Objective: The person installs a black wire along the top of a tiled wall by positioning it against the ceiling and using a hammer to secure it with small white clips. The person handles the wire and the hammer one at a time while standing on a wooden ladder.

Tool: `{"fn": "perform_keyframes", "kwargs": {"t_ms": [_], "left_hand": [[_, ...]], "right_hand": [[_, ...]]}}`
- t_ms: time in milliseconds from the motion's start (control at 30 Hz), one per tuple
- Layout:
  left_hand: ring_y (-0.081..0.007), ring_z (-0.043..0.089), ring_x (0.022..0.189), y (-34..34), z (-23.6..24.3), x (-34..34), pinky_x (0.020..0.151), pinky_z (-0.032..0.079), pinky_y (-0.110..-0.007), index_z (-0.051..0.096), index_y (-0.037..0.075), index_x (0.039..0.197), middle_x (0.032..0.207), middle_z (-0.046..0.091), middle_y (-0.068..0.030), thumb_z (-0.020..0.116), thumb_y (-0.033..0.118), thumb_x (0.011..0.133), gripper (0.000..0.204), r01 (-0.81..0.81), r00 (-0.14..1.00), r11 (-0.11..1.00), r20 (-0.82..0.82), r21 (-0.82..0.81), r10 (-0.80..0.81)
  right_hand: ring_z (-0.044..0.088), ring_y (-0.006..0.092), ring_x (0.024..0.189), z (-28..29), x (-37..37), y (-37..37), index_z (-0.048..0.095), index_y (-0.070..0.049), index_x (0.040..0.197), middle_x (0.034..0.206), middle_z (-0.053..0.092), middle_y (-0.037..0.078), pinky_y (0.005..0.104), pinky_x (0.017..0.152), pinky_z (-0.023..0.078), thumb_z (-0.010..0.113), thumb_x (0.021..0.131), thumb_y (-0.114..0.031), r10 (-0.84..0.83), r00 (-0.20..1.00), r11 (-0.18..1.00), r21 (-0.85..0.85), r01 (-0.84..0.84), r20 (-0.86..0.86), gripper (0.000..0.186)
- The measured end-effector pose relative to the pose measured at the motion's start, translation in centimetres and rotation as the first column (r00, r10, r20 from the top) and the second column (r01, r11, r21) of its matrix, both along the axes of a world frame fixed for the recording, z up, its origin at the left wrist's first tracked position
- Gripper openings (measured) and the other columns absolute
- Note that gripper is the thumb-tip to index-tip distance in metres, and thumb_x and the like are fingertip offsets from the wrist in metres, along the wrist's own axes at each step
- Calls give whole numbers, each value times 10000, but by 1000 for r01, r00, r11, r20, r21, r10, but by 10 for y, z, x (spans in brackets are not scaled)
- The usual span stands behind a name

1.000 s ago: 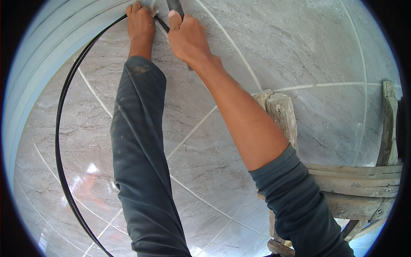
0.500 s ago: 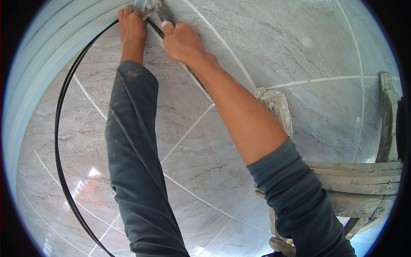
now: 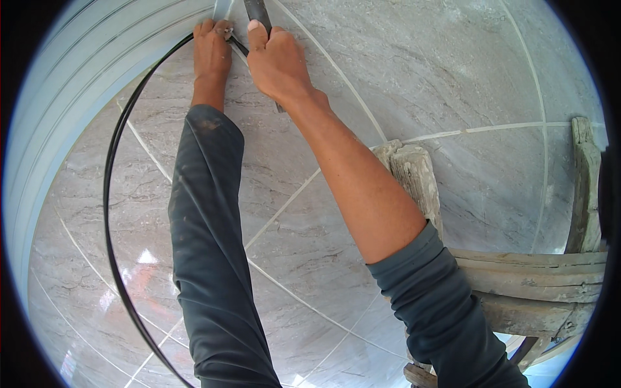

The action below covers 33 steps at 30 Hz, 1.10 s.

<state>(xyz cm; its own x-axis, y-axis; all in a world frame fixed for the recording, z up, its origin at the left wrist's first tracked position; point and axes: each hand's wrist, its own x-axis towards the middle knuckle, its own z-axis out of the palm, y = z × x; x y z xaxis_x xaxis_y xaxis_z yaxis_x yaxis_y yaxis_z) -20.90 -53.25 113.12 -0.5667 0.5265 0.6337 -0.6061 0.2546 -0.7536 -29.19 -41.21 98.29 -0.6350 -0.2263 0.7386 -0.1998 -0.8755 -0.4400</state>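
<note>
My left hand (image 3: 211,53) is closed at the top of the view, against the tiled wall (image 3: 336,258) near the ribbed light-blue panel. Its fingers press on a black cable (image 3: 108,194), which hangs from them in a long loop down to the lower edge. A small pale piece (image 3: 228,32), too small to name, shows at the fingertips. Just right of it, my right hand (image 3: 278,64) grips the dark handle of a hammer (image 3: 257,13), thumb along the shaft. The hammer's head lies beyond the upper edge; the handle's butt shows below the fist.
Ribbed light-blue panelling (image 3: 84,84) curves along the upper left, meeting the tiles. At the lower right stands a rough wooden frame (image 3: 530,275), with one worn upright (image 3: 417,178) beside my right forearm and another post (image 3: 584,187) farther right.
The hammer has swung up and away from my left fingers, its head leaving the view. My left hand stays at the cable; the whole view has shifted slightly.
</note>
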Motion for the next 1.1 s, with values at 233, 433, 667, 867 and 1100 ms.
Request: {"fn": "perform_keyframes", "kwargs": {"t_ms": [233, 433, 667, 867, 1100], "left_hand": [[-330, 525, 961, -3, -1, 6, 875, 434, -396, 649, 21, 924, 933, 614, -124, 573, -34, 763, 186, -45, 999, 996, 19, -83, 47], [-351, 478, 1008, 16, -19, 5, 904, 406, -428, 621, -1, 926, 1024, 569, -149, 591, -62, 763, 177, -49, 998, 981, 32, -186, 56], [-343, 474, 970, 54, -52, 36, 893, 390, -428, 600, 6, 946, 1013, 564, -145, 576, -106, 810, 178, 238, 969, 968, -43, -75, -242], [-304, 568, 884, 106, -106, 72, 836, 444, -408, 619, 26, 984, 929, 653, -106, 575, -60, 870, 149, 312, 922, 946, -265, 82, -281], [-245, 646, 834, 154, -155, 79, 784, 489, -347, 707, 28, 955, 901, 711, -132, 624, 25, 896, 102, 607, 769, 739, -451, 291, -454]], "right_hand": [[631, 455, 882, 5, 1, 16, 611, 112, 904, 851, 630, 329, 499, 824, 469, 408, 997, -432, -17, 1000, 997, -74, 15, -24, 588], [633, 446, 791, 10, -1, 25, 600, 98, 854, 785, 631, 300, 485, 755, 481, 440, 998, -424, -44, 999, 983, -180, 43, 2, 564], [653, 457, 818, 15, 0, 37, 568, 130, 903, 805, 630, 337, 501, 747, 503, 450, 1009, -367, -25, 999, 986, -163, 20, -30, 521], [646, 373, 709, 13, 5, 20, 575, 79, 830, 708, 628, 258, 473, 704, 499, 470, 998, -407, 26, 1000, 987, -157, -28, -15, 525], [425, 82, 388, -15, 45, 53, 569, -27, 771, 571, 521, 26, 274, 348, 336, 758, 844, -300, 475, 880, 859, -209, -467, -15, 340]]}}
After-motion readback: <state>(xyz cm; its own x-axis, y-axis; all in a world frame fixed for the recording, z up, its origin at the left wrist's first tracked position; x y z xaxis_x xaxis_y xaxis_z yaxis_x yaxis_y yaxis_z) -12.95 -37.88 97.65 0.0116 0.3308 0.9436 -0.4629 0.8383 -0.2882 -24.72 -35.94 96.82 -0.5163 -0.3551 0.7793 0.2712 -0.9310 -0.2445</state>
